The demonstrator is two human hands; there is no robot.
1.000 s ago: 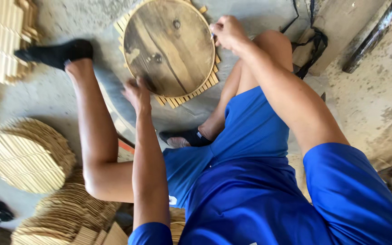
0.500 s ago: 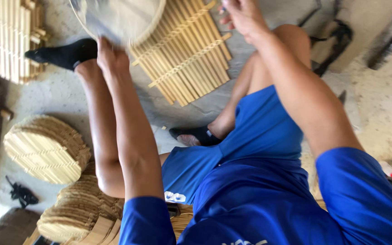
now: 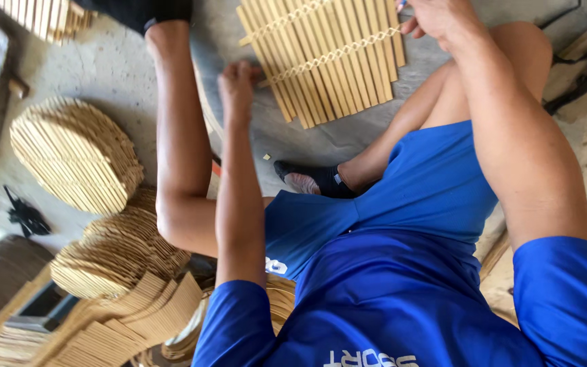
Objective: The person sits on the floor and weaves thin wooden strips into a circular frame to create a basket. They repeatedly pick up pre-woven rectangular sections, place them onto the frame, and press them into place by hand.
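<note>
**Hands on bamboo slat mat, person seated on floor**

Left hand sits at the lower-left corner of the bamboo slat mat, fingers curled down onto the slat ends; whether it pinches a slat or just presses, cannot tell. Right hand is at the mat's right edge near the top of frame, fingers closed in a pinch where the woven binding cord ends; something small and blue shows at the fingertips, too small to identify. Mat lies flat on a round grey work surface between the person's legs, slats parallel, 2 cord rows crossing them. Person wears blue shorts, blue shirt and black socks; 1 foot tucked under the right knee. Small chip lies on the surface below the mat. Left of the legs on the concrete floor: 1 round stack of finished mats, more round stacks below it, square-cut mats at bottom left.
</note>
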